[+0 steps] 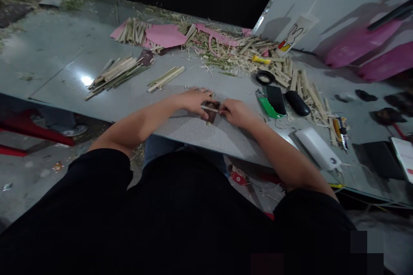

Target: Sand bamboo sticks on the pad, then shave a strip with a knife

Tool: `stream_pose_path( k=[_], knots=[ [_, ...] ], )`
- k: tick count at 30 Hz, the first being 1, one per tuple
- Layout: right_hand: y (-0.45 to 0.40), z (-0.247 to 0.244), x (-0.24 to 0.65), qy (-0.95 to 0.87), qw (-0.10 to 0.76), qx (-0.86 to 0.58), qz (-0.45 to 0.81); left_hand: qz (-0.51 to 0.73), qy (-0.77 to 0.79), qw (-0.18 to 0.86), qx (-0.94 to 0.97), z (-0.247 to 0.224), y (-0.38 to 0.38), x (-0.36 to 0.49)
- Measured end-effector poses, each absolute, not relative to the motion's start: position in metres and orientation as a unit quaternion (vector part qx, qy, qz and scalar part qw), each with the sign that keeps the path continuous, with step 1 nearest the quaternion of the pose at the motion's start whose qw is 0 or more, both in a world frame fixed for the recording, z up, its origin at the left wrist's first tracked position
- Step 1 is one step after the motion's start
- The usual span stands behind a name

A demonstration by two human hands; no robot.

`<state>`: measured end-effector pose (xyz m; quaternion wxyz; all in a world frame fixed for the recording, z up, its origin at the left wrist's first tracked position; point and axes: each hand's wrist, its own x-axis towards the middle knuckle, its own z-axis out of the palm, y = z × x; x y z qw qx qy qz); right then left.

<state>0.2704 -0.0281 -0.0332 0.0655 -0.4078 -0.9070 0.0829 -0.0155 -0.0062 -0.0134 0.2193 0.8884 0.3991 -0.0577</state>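
My left hand (195,102) rests on the tabletop with its thumb and fingers bent around a small dark brown flat piece (211,116). A narrow stick end (208,123) pokes out below this piece. Across it lies a thin pale strip (210,108), which looks like bamboo, running between both hands. My right hand (237,111) is closed, its thumb and forefinger pinching the strip's right end. How the left fingertips press on the pieces is partly hidden. Just beyond the left hand lie several split bamboo sticks (166,78).
A larger bundle of sticks (116,73) lies to the left. Pink paper (166,35), shavings and sticks line the back. Black tape (265,77), a green packet (270,108), a black mouse (297,103), a white power bank (318,148) and cutters (341,133) lie right.
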Motion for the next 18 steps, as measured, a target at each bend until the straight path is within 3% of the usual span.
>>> stream_pose_path(
  k=[18],
  knots=[
    [-0.042, -0.017, 0.260, -0.942, 0.018, -0.329, -0.056, -0.054, 0.390, 0.196, 0.898, -0.010, -0.009, -0.013]
  ],
)
